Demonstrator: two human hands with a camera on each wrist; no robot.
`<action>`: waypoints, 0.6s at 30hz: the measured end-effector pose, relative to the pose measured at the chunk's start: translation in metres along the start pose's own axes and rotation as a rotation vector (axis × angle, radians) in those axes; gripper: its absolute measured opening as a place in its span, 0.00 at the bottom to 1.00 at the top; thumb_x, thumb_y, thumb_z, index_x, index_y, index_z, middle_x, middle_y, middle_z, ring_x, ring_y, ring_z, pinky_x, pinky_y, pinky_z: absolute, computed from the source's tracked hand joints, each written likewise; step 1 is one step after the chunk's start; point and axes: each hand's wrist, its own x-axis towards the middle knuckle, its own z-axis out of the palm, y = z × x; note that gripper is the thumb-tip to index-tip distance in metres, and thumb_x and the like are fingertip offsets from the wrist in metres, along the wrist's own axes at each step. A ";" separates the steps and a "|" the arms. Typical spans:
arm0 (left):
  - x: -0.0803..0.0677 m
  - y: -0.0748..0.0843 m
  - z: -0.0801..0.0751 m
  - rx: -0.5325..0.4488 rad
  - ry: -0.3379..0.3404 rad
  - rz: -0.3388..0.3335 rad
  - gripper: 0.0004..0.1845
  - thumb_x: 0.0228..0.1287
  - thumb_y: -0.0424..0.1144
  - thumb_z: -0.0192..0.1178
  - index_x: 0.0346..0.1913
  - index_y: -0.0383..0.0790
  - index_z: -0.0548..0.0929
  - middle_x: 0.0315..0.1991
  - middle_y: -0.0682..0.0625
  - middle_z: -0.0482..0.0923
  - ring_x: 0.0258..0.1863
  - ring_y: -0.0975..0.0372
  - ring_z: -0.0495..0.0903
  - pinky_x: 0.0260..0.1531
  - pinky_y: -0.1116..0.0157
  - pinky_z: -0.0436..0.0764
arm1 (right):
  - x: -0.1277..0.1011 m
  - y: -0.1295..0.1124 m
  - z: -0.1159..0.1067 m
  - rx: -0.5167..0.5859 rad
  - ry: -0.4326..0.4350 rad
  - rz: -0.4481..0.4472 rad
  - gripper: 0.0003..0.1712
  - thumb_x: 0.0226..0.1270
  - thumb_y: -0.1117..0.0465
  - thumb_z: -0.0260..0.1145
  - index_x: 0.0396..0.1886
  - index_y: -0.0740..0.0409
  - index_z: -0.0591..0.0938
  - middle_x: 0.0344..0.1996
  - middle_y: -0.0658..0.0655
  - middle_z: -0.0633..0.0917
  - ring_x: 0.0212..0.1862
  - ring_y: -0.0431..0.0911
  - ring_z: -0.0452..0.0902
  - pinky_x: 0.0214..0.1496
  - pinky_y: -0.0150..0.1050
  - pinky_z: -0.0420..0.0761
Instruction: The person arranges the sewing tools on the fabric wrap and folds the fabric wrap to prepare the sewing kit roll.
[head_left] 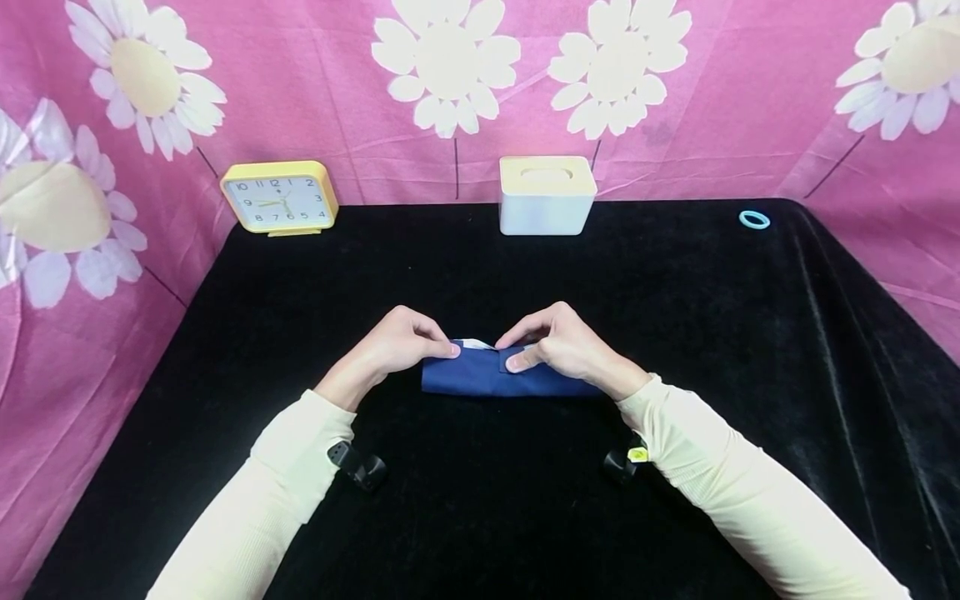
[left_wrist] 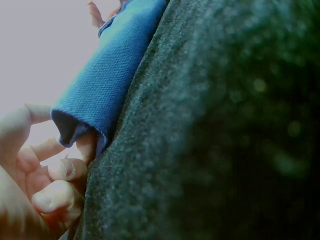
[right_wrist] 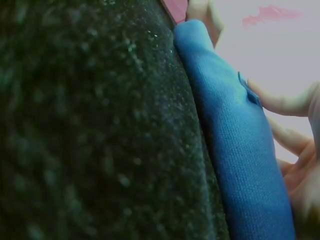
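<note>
A folded dark blue cloth [head_left: 480, 377] lies on the black table cover [head_left: 480, 275] in the middle, with a bit of white showing at its far edge. My left hand [head_left: 405, 342] pinches the cloth's left end, thumb on top; in the left wrist view the curled fingers [left_wrist: 60, 175] sit under the blue cloth [left_wrist: 107, 85]. My right hand [head_left: 558, 342] pinches the cloth near its middle, thumb pressing on top. In the right wrist view the blue cloth [right_wrist: 235, 140] lies as a thick roll with fingers [right_wrist: 287, 102] beside it.
A yellow clock [head_left: 279, 197] stands at the back left and a white tissue box [head_left: 547, 195] at the back centre. A light blue ring [head_left: 754, 219] lies at the back right. Pink flowered fabric walls [head_left: 720, 108] surround the table.
</note>
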 end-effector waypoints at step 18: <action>0.000 -0.005 -0.003 -0.024 0.052 0.030 0.09 0.49 0.41 0.71 0.34 0.42 0.86 0.31 0.49 0.82 0.36 0.58 0.76 0.36 0.64 0.73 | 0.001 0.008 -0.003 0.017 -0.064 -0.074 0.12 0.50 0.57 0.73 0.37 0.46 0.88 0.41 0.49 0.86 0.45 0.45 0.80 0.49 0.42 0.76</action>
